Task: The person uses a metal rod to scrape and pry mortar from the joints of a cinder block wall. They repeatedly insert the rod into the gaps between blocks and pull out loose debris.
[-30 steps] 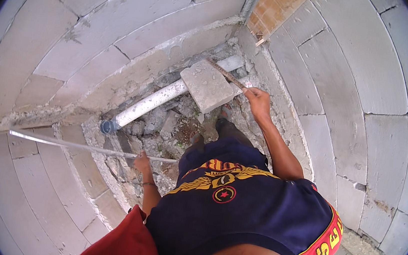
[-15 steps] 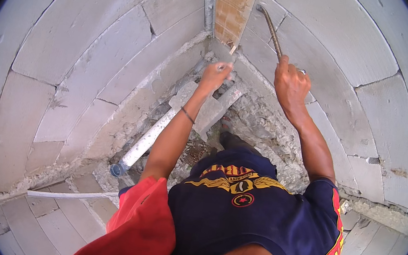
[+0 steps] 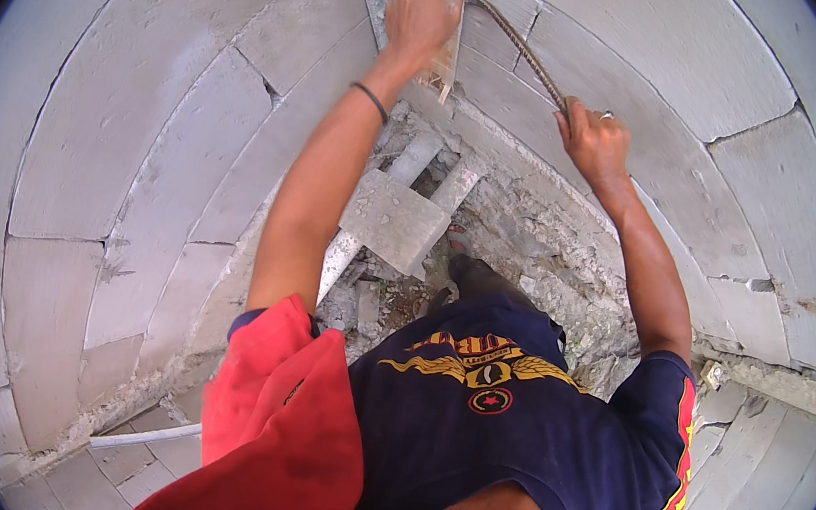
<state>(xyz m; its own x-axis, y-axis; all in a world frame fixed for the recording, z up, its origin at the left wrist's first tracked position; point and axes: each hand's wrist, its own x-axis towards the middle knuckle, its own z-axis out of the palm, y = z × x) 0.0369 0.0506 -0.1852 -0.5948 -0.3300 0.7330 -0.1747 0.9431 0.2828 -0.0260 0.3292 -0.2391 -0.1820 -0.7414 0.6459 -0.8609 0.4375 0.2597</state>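
A ribbed steel bar with a bent tip is gripped at its lower end by my right hand, which wears a ring. The bar slants up and left, its tip beside the right edge of the plywood board standing in the wall corner. In front of that board is my left hand, smeared by motion; whether its fingers hold anything does not show. A thin splinter of wood sticks down at the board's lower end.
Grey block walls rise on both sides of the corner. Below lie broken rubble, a concrete slab piece and a white pipe partly behind my left arm. A pale pipe or hose runs at the lower left.
My left hand has risen from above the rubble to the front of the board. The bar's tip has moved left to the board's edge, and my view has shifted.
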